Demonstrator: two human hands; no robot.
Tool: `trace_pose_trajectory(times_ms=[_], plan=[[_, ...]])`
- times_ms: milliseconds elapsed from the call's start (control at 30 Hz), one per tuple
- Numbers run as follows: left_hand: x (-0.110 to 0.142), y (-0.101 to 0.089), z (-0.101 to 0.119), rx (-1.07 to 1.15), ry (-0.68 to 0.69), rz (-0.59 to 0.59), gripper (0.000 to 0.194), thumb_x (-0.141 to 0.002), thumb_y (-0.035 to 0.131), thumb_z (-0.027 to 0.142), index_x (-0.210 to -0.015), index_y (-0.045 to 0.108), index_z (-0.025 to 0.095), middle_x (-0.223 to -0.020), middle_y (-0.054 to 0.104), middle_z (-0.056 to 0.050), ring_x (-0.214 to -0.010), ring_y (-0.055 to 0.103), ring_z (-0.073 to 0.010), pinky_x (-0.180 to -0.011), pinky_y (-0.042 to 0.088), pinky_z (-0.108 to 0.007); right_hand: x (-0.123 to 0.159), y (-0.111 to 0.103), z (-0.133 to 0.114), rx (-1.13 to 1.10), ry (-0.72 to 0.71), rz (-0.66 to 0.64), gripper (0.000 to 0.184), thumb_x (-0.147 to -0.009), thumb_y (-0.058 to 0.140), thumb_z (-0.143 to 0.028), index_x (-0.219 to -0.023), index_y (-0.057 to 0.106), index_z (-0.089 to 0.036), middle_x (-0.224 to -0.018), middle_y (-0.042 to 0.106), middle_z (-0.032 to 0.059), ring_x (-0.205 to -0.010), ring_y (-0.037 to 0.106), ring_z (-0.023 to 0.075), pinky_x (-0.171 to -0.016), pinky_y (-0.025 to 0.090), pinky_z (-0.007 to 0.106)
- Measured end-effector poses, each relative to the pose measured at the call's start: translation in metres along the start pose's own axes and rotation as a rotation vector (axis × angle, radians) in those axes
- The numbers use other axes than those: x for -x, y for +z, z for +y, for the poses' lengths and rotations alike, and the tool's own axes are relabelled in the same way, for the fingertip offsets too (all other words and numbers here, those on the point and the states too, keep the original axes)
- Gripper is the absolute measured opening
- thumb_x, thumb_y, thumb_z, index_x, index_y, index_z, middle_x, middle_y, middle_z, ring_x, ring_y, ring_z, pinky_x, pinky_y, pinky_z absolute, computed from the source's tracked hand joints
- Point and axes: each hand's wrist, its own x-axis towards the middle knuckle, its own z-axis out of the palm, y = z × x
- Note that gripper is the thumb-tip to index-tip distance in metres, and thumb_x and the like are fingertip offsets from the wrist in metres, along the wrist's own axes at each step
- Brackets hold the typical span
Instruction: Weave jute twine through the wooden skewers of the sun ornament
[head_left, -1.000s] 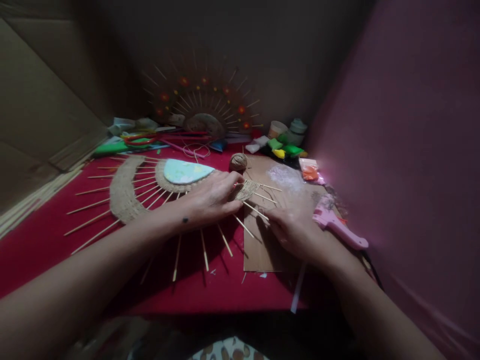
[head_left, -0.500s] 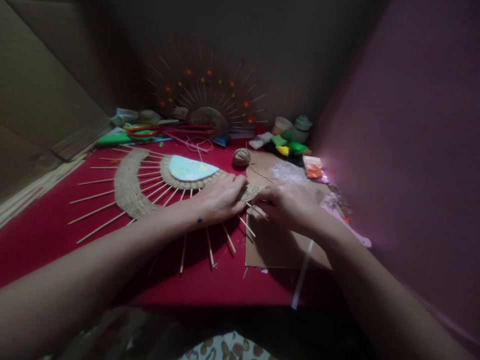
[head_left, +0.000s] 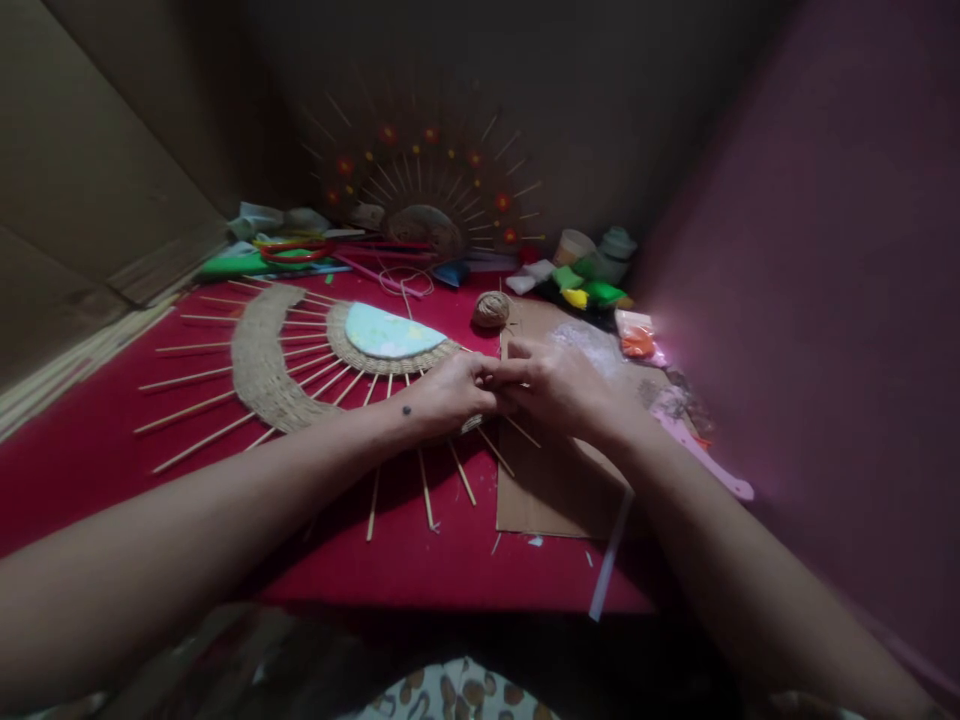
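A half-round woven piece with wooden sticks (head_left: 292, 400) fanning out from it lies on the red table. Its centre is a pale blue half disc (head_left: 394, 332) edged with woven twine, and a wider twine band curves across the sticks farther out. My left hand (head_left: 457, 390) is closed at the right end of this band, over the sticks. My right hand (head_left: 559, 390) meets it there, fingers bent in a pinch against the left fingertips. Whatever is between the right fingers is hidden. Just behind the hands sits a ball of brown twine (head_left: 492, 309).
A cardboard sheet (head_left: 555, 505) lies under my right hand. Along the back are red-handled scissors (head_left: 296, 254), coloured packets (head_left: 600, 292) and a cup (head_left: 574, 247). A similar stick piece with red flowers (head_left: 427, 225) leans on the wall. A pink strip (head_left: 705, 455) lies at right.
My hands have come together, the right fingers now touching the left. The left hand has lifted and curled its fingers more. The view has shifted slightly.
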Motion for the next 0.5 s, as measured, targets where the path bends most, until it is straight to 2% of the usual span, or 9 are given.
trace_pose_trajectory(times_ms=[133, 233, 300, 367, 400, 433, 500], plan=[[0.003, 0.002, 0.0, 0.009, -0.088, 0.038, 0.011, -0.07, 0.061, 0.022, -0.063, 0.062, 0.013, -0.056, 0.052, 0.005, -0.055, 0.046, -0.0081, -0.054, 0.034, -0.021, 0.0, -0.007, 0.004, -0.101, -0.023, 0.065, 0.011, -0.084, 0.056, -0.015, -0.081, 0.065, -0.019, -0.081, 0.059, 0.0006, -0.07, 0.05, 0.011, -0.063, 0.033, 0.024], [0.005, 0.001, 0.002, -0.027, -0.107, 0.038, 0.017, -0.073, 0.058, 0.026, -0.061, 0.061, 0.014, -0.053, 0.051, 0.004, -0.049, 0.041, -0.0073, -0.049, 0.029, -0.022, 0.001, -0.021, 0.016, -0.057, 0.009, 0.161, 0.01, -0.084, 0.057, -0.014, -0.078, 0.062, -0.02, -0.082, 0.061, 0.0017, -0.075, 0.052, 0.0138, -0.067, 0.037, 0.027], [0.005, -0.001, 0.004, -0.039, -0.135, 0.079, 0.018, -0.074, 0.057, 0.028, -0.063, 0.061, 0.014, -0.055, 0.054, 0.003, -0.05, 0.043, -0.0082, -0.049, 0.031, -0.022, 0.004, -0.031, 0.027, 0.087, 0.163, 0.358, 0.008, -0.083, 0.057, -0.015, -0.082, 0.063, -0.021, -0.092, 0.061, 0.0061, -0.087, 0.054, 0.0193, -0.075, 0.04, 0.033], [0.005, -0.003, 0.006, -0.09, -0.158, 0.13, 0.019, -0.075, 0.055, 0.029, -0.062, 0.06, 0.015, -0.055, 0.055, 0.002, -0.05, 0.044, -0.0089, -0.049, 0.032, -0.023, 0.007, -0.038, 0.036, 0.246, 0.403, 0.517, 0.007, -0.081, 0.06, -0.018, -0.087, 0.064, -0.019, -0.101, 0.06, 0.0115, -0.099, 0.052, 0.0265, -0.083, 0.04, 0.041], [0.005, -0.004, 0.007, -0.12, -0.162, 0.144, 0.021, -0.075, 0.054, 0.028, -0.06, 0.058, 0.015, -0.054, 0.054, 0.002, -0.049, 0.044, -0.0089, -0.05, 0.032, -0.024, 0.009, -0.04, 0.039, 0.278, 0.519, 0.509, 0.007, -0.08, 0.061, -0.02, -0.086, 0.065, -0.017, -0.101, 0.06, 0.013, -0.1, 0.052, 0.0282, -0.083, 0.04, 0.043], [0.005, -0.005, 0.007, -0.143, -0.164, 0.146, 0.021, -0.076, 0.054, 0.028, -0.059, 0.057, 0.015, -0.053, 0.053, 0.002, -0.049, 0.043, -0.0088, -0.049, 0.031, -0.024, 0.011, -0.041, 0.04, 0.257, 0.613, 0.425, 0.008, -0.08, 0.061, -0.022, -0.082, 0.066, -0.016, -0.096, 0.062, 0.0132, -0.095, 0.054, 0.0279, -0.081, 0.041, 0.042], [0.005, -0.007, 0.007, -0.139, -0.176, 0.123, 0.021, -0.076, 0.054, 0.029, -0.061, 0.058, 0.015, -0.053, 0.051, 0.003, -0.048, 0.041, -0.0086, -0.048, 0.029, -0.024, 0.013, -0.038, 0.038, 0.095, 0.711, 0.119, 0.014, -0.081, 0.059, -0.024, -0.075, 0.068, -0.015, -0.079, 0.064, 0.0099, -0.079, 0.057, 0.0225, -0.07, 0.042, 0.035]])
